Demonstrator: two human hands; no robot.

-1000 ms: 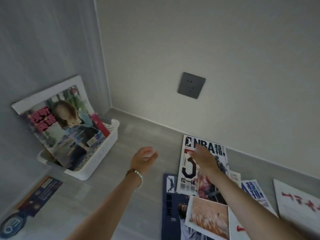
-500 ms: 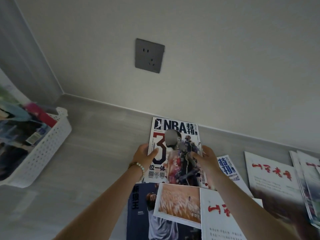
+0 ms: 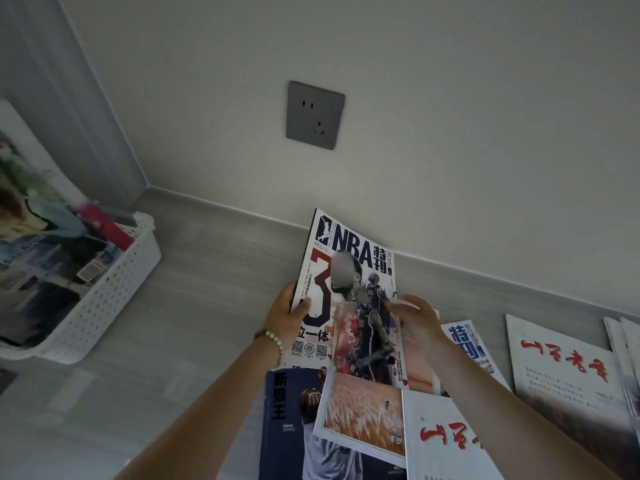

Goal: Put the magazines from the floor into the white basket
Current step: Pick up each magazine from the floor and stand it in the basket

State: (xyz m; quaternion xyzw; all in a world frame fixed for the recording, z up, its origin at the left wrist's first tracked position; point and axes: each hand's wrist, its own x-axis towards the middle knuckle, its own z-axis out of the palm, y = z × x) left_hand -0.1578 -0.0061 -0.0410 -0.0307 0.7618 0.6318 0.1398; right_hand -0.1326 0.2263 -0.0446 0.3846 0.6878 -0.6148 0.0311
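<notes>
Head view: pickup step, I'd say. Left hand [image 3: 284, 317] grips NBA magazine [image 3: 323, 306] by its left edge, centre frame; right hand [image 3: 415, 323] loose-fingered at the right edge. Next probably: carry to white basket [image 3: 114, 292], mid-left.

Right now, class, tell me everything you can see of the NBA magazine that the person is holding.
The NBA magazine is thin, glossy paper with a white cover: navy title, a large red-and-navy 3, players in dark jerseys, QR codes lower left. It is raised off the floor, tilted, cover bowed. The left hand grips its left edge, thumb on the cover; the right hand is at its right edge, grip unclear. A wheat-photo magazine overlaps its lower edge in view.
</notes>
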